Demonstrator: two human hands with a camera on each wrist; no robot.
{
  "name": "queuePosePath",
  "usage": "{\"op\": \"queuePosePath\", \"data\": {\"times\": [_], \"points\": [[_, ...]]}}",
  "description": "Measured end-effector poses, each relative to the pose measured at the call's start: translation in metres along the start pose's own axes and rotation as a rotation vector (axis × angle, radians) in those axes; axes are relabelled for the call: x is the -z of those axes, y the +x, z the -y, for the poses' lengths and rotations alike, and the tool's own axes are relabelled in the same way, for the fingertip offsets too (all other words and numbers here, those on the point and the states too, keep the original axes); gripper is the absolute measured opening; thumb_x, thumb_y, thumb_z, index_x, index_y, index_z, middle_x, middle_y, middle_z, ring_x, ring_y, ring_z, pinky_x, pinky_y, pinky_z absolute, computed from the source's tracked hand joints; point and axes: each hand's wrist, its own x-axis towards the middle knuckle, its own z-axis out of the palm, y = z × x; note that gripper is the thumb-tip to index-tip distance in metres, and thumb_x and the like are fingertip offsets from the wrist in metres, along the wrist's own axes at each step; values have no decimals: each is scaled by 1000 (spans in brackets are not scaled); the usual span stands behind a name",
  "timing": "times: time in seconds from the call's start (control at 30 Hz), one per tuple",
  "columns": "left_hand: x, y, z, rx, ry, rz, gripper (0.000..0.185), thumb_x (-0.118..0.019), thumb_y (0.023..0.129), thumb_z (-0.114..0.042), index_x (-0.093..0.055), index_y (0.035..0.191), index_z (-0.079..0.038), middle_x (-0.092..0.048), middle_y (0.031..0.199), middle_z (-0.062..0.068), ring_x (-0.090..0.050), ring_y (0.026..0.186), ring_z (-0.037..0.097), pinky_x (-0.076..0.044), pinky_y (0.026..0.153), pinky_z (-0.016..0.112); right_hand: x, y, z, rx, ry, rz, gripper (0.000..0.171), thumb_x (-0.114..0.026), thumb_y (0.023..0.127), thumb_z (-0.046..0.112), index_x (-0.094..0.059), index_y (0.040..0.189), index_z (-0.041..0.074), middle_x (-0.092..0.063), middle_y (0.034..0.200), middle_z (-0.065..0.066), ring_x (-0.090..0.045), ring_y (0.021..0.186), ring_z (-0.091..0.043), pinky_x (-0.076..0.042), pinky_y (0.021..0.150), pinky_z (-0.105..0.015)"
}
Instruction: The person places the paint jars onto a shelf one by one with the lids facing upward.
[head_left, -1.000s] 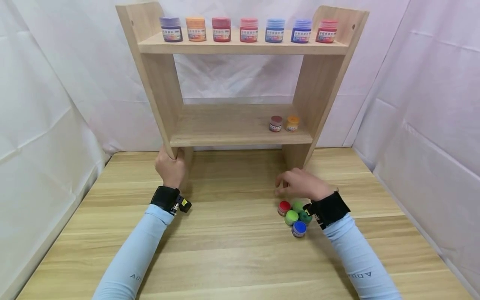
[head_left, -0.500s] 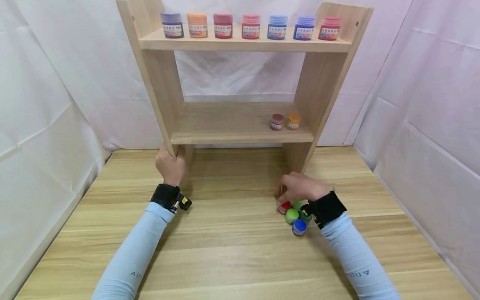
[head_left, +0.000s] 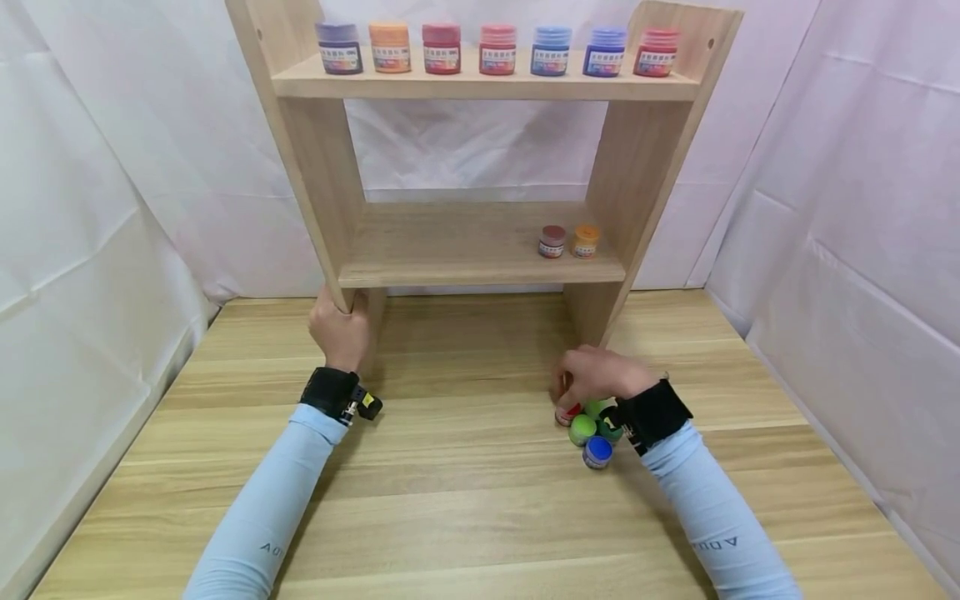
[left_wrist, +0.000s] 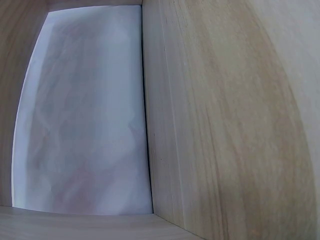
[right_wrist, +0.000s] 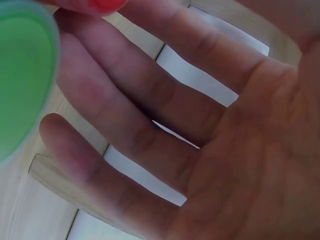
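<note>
1. My left hand (head_left: 341,329) is curled round the front edge of the left upright of the wooden shelf unit (head_left: 322,175), low down near where it meets the table (head_left: 450,500). My left wrist camera sees only that wooden panel (left_wrist: 225,125) close up, with the white cloth backdrop (left_wrist: 85,115) behind it.
2. On the top shelf stands a row of seven paint jars (head_left: 497,48), running from purple on the left through orange, reds and blues to a pink-red one on the right.
3. On the lower shelf, towards its right end, a brown-lidded jar (head_left: 552,241) and an orange-lidded jar (head_left: 584,240) stand just beside each other.
4. My right hand (head_left: 596,377) hangs over a cluster of small jars on the table, in front of the shelf's right leg. Its fingers bend down over the red-lidded jar (head_left: 567,413) and appear to touch its lid; I cannot tell whether they actually grip it. The right wrist camera shows my fingers (right_wrist: 150,125) spread and only loosely bent, with a bit of the red lid (right_wrist: 102,5) at their tips.
5. Just beside the red jar sit a light green jar (head_left: 582,430), another green one (head_left: 596,408) partly under my hand, a dark green one (head_left: 610,429) against my wrist strap, and a blue-lidded jar (head_left: 597,451) nearest to me.
</note>
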Motion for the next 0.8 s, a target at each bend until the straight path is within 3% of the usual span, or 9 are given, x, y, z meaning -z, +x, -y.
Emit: {"op": "queuePosePath", "data": {"times": [0.33,0.6,0.8], "points": [[0,0,0,-7,1,-8,25,-70,92,-15,-69,108,5,-70,92,26,-62,79,42,-44,72,55,1,3,-3,-14,18,-39,11,-80,90,24,-76,97,18,-71,86,3,-63,76,-13,-50,70,-29],[1,-1,0,-8,-1,-21,25,-69,92,-15,-69,105,6,-67,84,26,-57,71,39,-38,67,48,1,8,-10,-19,-56,-153,11,-74,95,22,-77,103,15,-71,91,2,-59,80,-16,-50,73,-32],[0,0,0,-20,0,-7,24,-69,93,-15,-69,105,6,-67,84,26,-56,71,39,-38,67,47,1,9,-17,-30,-62,-226,19,-66,100,23,-76,111,12,-71,91,-1,-59,78,-16,-48,69,-31]]}}
